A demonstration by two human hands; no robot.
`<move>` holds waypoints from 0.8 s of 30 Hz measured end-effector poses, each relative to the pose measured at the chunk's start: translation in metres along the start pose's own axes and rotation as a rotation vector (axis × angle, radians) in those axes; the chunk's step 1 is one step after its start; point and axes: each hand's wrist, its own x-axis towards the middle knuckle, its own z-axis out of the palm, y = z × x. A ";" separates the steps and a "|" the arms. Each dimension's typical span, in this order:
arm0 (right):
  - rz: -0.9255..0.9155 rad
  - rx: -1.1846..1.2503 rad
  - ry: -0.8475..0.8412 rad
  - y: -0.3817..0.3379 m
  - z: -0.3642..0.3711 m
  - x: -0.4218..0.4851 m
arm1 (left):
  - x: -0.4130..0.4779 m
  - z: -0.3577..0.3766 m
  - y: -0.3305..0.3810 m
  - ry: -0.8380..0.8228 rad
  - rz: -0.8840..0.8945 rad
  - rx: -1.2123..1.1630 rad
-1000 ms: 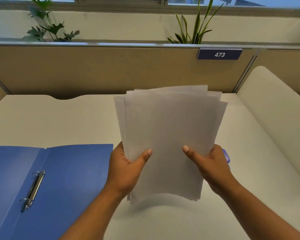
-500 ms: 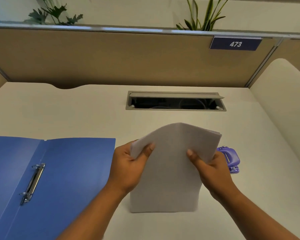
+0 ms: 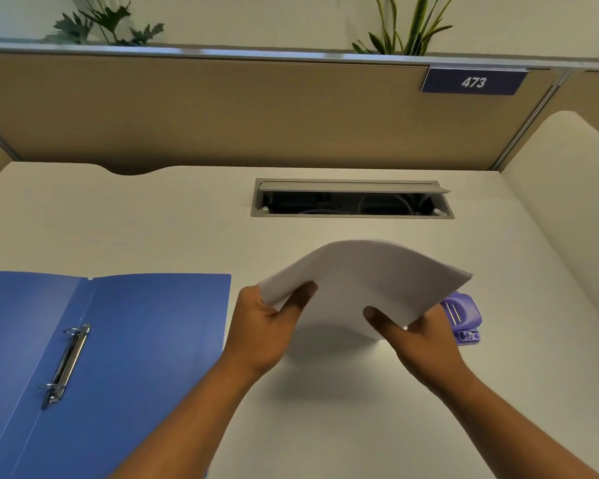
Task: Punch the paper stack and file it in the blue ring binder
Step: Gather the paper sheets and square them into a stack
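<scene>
Paper stack (image 3: pixel 367 281): held off the counter (image 3: pixel 153 219) by both hands, sheets bowed upward in an arch.

Left hand (image 3: pixel 267 326): grips the stack's near left corner, thumb on the top sheet. The other fingers are curled underneath and hidden by the paper.

Right hand (image 3: pixel 419 344): grips the stack's near right edge the same way, thumb pressed flat on top, remaining fingers out of sight below.

Purple hole punch (image 3: pixel 464 316): on the counter just right of the stack, partly covered by the stack's right corner and the right hand.

Blue ring binder (image 3: pixel 135 340): lies open and flat left of the stack, near it but apart. Its metal ring mechanism (image 3: pixel 66 364) is exposed along the spine.

Cable hatch (image 3: pixel 351 198): beyond the stack, lid raised.

Plate (image 3: pixel 473 81) reading 473: farther beyond the stack and to its right, on the tan partition (image 3: pixel 222 115).
</scene>
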 end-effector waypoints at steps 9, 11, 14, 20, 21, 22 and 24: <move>0.609 0.805 0.034 0.018 0.011 -0.033 | -0.007 0.009 -0.003 0.370 -0.372 -0.635; 0.620 0.864 -0.037 0.019 0.015 -0.040 | -0.014 0.012 -0.003 0.350 -0.419 -0.668; 0.505 0.712 0.069 0.021 0.011 -0.037 | -0.019 0.004 -0.004 0.276 -0.403 -0.684; 0.331 0.464 0.034 0.032 -0.040 -0.019 | -0.006 -0.068 -0.011 -0.158 -0.381 -0.741; 0.321 0.443 0.014 0.033 -0.047 -0.017 | -0.004 -0.073 -0.012 -0.234 -0.377 -0.640; 0.315 0.418 0.010 0.034 -0.051 -0.015 | -0.002 -0.073 -0.012 -0.270 -0.360 -0.520; 0.277 0.353 0.024 0.032 -0.054 -0.012 | 0.001 -0.066 -0.012 -0.223 -0.299 -0.306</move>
